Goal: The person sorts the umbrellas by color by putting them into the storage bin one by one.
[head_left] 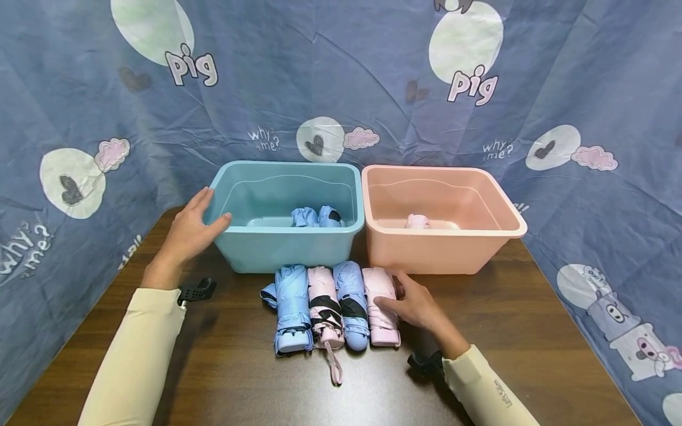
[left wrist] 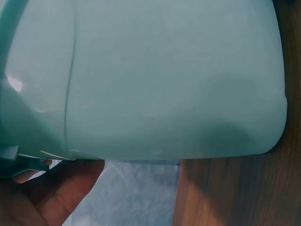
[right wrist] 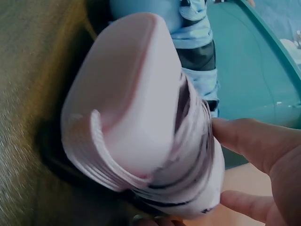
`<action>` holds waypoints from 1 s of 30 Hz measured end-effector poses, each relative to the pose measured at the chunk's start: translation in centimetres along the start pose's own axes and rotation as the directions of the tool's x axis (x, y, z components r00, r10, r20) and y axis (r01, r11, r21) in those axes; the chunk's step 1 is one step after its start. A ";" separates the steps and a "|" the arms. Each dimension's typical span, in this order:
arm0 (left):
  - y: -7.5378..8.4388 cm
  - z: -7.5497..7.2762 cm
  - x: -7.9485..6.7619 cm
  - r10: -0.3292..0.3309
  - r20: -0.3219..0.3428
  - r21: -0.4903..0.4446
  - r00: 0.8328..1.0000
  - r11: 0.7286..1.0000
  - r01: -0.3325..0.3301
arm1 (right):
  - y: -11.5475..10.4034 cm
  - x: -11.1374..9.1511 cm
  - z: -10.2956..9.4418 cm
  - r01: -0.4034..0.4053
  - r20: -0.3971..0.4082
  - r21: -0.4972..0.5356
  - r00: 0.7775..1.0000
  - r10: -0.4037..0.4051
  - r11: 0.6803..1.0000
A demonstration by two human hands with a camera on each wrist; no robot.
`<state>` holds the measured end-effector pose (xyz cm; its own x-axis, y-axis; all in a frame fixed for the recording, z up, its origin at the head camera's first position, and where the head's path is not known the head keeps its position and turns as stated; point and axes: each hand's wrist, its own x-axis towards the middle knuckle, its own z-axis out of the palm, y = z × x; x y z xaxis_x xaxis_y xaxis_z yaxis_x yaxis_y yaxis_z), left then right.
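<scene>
My right hand [head_left: 418,302] grips the rightmost pink folding umbrella [head_left: 379,296], its thumb on the near side and other fingers round the far side. In the right wrist view, that umbrella's pale pink handle end [right wrist: 127,84] and wrist cord face the camera. Left of it lie a blue umbrella [head_left: 350,299], a pink one [head_left: 321,284] with a hanging strap, and another blue one [head_left: 293,296]. My left hand [head_left: 189,231] rests with straight fingers at the left rim of the teal bin [head_left: 282,251]; the bin's wall [left wrist: 164,84] fills most of the left wrist view.
Right beside the teal bin stands a peach bin [head_left: 426,251] with a pink umbrella [head_left: 418,222] inside. Two blue umbrellas [head_left: 305,217] lie in the teal bin. Behind the brown wooden table [head_left: 240,378] hangs a blue printed cloth [head_left: 341,77].
</scene>
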<state>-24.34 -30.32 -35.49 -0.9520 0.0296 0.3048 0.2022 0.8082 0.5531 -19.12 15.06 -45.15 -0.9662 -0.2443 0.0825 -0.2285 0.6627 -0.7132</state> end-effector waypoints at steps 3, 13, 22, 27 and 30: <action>-0.1 0.0 0.1 0.003 -0.006 -0.001 1.000 1.000 -0.003 | 0.0 0.0 0.3 0.002 0.002 0.022 1.000 -0.002 1.000; 0.1 -0.2 0.1 -0.010 -0.001 0.001 1.000 1.000 0.010 | -0.6 0.1 0.7 -0.003 -0.008 -0.022 1.000 0.003 1.000; 0.1 -0.1 0.2 -0.005 -0.006 -0.004 1.000 1.000 0.005 | -1.1 0.1 1.0 -0.031 -0.011 -0.048 0.999 0.030 0.998; 0.1 0.0 0.2 -0.005 -0.006 -0.007 1.000 1.000 0.005 | -1.3 0.2 1.2 -0.030 -0.034 -0.048 0.999 0.028 0.998; 0.1 0.0 0.1 -0.006 -0.006 -0.010 1.000 1.000 0.006 | -1.4 0.1 1.2 -0.023 -0.045 -0.032 0.999 0.022 0.999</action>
<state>-24.46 -30.23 -35.43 -0.9518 0.0218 0.3060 0.1992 0.8027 0.5622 -18.79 13.29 -44.99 -0.9753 -0.1978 0.0980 -0.2096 0.6906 -0.6922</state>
